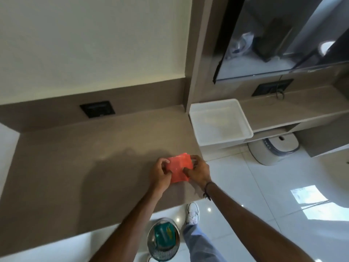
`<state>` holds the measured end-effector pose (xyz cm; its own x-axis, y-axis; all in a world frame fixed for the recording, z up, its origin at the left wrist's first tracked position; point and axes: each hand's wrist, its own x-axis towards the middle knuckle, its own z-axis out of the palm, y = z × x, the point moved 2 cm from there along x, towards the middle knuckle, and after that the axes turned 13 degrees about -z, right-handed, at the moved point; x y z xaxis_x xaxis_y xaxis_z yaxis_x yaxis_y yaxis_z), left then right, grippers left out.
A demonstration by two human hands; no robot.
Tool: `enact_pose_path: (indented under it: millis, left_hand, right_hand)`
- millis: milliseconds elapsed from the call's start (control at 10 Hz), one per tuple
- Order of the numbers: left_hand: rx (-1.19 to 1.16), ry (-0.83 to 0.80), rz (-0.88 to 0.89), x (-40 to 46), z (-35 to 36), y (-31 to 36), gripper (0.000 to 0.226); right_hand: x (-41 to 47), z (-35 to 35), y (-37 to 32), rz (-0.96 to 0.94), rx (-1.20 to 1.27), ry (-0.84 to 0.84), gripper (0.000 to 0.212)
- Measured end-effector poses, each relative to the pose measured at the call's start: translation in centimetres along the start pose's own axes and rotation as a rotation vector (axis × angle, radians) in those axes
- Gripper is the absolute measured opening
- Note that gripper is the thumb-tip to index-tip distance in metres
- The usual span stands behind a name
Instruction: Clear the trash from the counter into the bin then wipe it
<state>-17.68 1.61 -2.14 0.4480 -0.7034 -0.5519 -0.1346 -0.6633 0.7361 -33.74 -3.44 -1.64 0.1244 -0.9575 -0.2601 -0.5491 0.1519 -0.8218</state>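
An orange-red cloth (178, 166) is held over the right part of the brown counter (75, 167). My left hand (160, 173) grips its left edge and my right hand (199, 170) grips its right edge, fingers pinched into the fabric. The cloth looks folded into a small square. On the floor below the counter's front edge stands a round slatted bin (163, 241) with a teal and yellow wrapper inside it.
A white plastic tub (220, 121) sits at the counter's right end, by a lower shelf. A robot vacuum dock (273, 149) stands on the glossy tiled floor. My white shoe (192, 213) is beside the bin. A television hangs on the wall above.
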Motion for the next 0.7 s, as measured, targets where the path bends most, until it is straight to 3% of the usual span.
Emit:
enact_pose_path:
  millis: [300, 500, 600, 700]
  left_hand:
    - [0.146, -0.19, 0.057, 8.3, 13.6, 14.5, 0.031]
    - [0.435, -0.251, -0.001, 11.5, 16.9, 16.0, 0.04]
    - [0.423, -0.208, 0.038, 11.6, 16.6, 15.8, 0.04]
    - [0.428, 0.008, 0.166, 12.1, 14.0, 16.0, 0.031]
  right_hand:
    - [14.6, -13.2, 2.2, 0.043, -0.013, 0.212, 0.028]
    - [20.1, -13.9, 5.0, 0.17, -0.017, 0.128, 0.028]
    - [20.4, -13.6, 5.6, 0.185, -0.029, 0.072, 0.035]
    - [19.7, -14.3, 5.2, 0.091, -0.065, 0.182, 0.045]
